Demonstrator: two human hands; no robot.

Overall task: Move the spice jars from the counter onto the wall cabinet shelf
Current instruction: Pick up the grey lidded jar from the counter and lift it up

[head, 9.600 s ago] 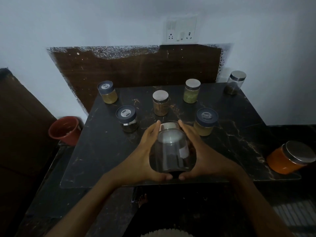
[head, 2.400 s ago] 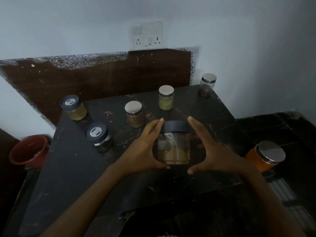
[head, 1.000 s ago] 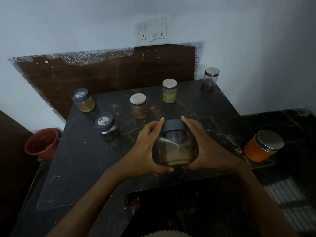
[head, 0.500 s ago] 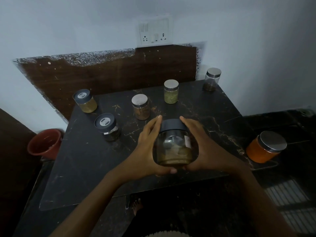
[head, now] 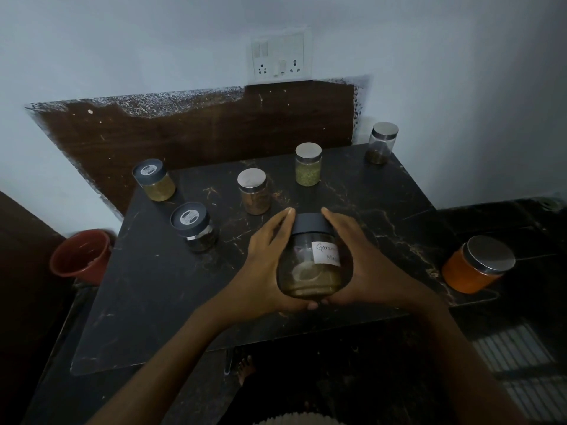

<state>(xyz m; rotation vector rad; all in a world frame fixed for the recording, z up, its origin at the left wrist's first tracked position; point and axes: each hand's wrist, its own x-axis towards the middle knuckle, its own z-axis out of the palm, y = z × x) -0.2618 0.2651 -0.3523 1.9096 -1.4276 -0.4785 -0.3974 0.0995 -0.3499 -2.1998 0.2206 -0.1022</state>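
Left hand [head: 266, 266] and right hand [head: 369, 265] cup a round glass jar [head: 308, 273], dark-lidded and paper-labelled, with thumbs beneath it, above the veined black stone counter [head: 153, 286] where five smaller jars [head: 253, 191] stand.

One head-worn wide-angle view, forward and steeply down onto the counter [head: 153, 302] (near edge close, wall [head: 122, 41] behind)

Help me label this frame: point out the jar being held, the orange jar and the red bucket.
held jar [head: 306, 271], head view, on the middle of its glass body.
orange jar [head: 460, 276], head view, on its orange side wall.
red bucket [head: 78, 271], head view, on its outer wall.
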